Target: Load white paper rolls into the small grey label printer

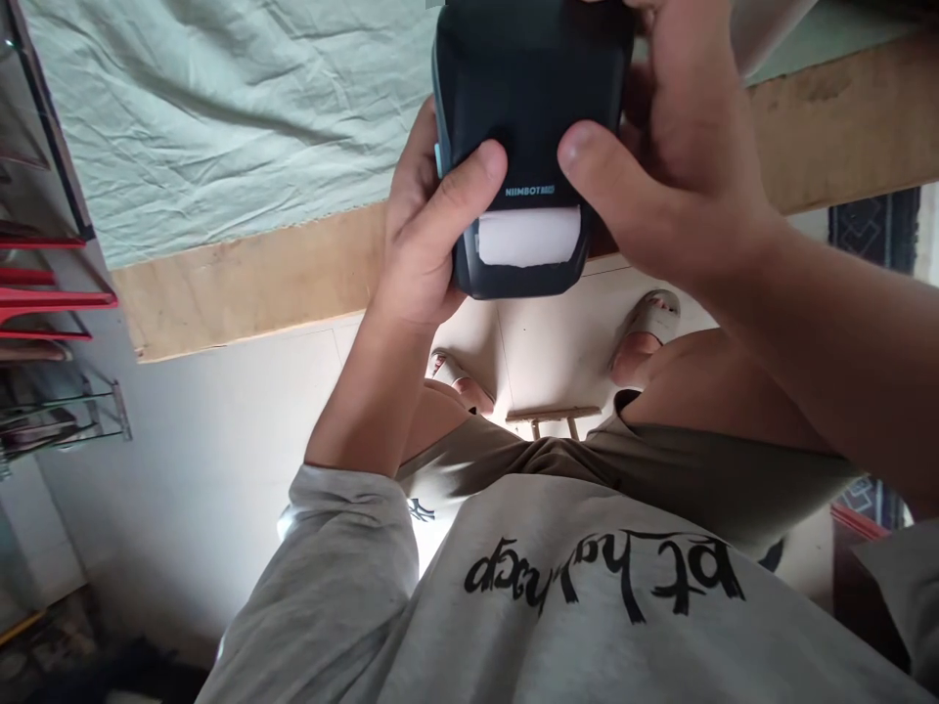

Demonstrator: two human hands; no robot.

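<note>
A black handheld label printer [535, 108] marked NIIMBOT is held up between both hands, its top end cut off by the frame's upper edge. White label paper [529, 237] shows in the slot at its near end. My left hand [432, 225] wraps the left side, thumb lying on the front face near a light-blue side button. On the other side my right hand [682, 166] grips the printer, with its thumb pressed on the face above the lettering. The right fingers behind the printer are mostly hidden.
Beyond the printer lies a bed or platform with a wrinkled pale green sheet [235, 117] and a wooden edge [256, 284]. A rack with red parts [55, 298] stands at left. Below are my legs, slippered feet and a small wooden stool [554, 416] on the tiled floor.
</note>
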